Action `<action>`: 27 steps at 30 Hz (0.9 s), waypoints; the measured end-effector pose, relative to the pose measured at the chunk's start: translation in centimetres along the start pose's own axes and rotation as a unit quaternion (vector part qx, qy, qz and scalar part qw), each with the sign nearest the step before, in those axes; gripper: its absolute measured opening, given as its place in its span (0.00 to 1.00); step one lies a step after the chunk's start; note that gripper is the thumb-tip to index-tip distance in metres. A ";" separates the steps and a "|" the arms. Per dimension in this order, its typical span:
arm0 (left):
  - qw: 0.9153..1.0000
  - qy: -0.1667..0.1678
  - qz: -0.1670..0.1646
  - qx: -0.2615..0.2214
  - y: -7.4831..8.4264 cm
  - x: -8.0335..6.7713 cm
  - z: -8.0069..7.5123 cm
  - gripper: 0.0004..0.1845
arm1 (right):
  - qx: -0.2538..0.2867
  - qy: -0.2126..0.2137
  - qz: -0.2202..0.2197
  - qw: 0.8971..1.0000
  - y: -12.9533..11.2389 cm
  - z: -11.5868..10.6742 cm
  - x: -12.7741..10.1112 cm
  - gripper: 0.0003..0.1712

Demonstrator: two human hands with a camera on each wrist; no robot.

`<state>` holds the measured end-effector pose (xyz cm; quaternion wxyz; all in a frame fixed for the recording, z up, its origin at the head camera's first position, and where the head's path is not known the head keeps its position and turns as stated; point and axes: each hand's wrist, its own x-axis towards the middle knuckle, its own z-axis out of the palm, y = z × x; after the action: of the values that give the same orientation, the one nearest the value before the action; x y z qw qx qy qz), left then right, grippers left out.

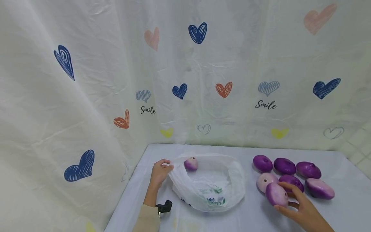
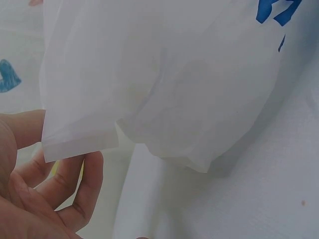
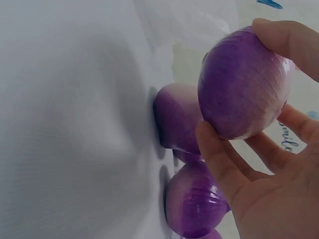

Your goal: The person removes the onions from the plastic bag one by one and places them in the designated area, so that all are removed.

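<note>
Purple and pale at one end, the onion point(image 1: 276, 194) sat gripped in the right hand point(image 1: 301, 209) near the desk's point(image 1: 162, 222) front edge, beside six others. The left hand point(image 1: 160, 172) pinched the bag point(image 1: 214, 183) rim, holding the mouth open; lifting that rim higher would likely ease dropping it in cleanly.

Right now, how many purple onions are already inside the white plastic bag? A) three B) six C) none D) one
D: the head view shows a single onion inside the open white plastic bag, whose rim the left hand pinches. The right hand grips another onion outside it, beside the rest on the table.
</note>
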<state>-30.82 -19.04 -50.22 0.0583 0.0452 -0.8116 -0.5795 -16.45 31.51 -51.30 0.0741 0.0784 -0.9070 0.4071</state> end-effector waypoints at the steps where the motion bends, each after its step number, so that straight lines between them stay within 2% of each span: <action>1: 1.000 0.000 0.000 0.000 0.0 0.0 0.0 0.12 | 0.000 -0.006 0.001 1.000 0.0 0.0 0.0 0.43; 11: 1.000 0.001 -0.001 -0.002 -0.1 0.1 0.0 0.13 | 0.007 -0.078 0.015 0.997 0.7 0.5 0.0 0.43; 18: 1.000 -0.001 0.003 0.003 -0.3 0.2 0.1 0.13 | 0.015 -0.083 -0.003 0.996 1.0 0.7 0.1 0.42; 27: 1.000 0.004 -0.005 0.003 -0.2 0.2 0.0 0.13 | 0.019 -0.100 0.038 0.994 1.4 0.8 0.2 0.46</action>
<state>-31.00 -19.09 -50.42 0.0585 0.0515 -0.8131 -0.5769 -16.95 31.86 -52.84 -0.0342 0.0855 -0.9044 0.4167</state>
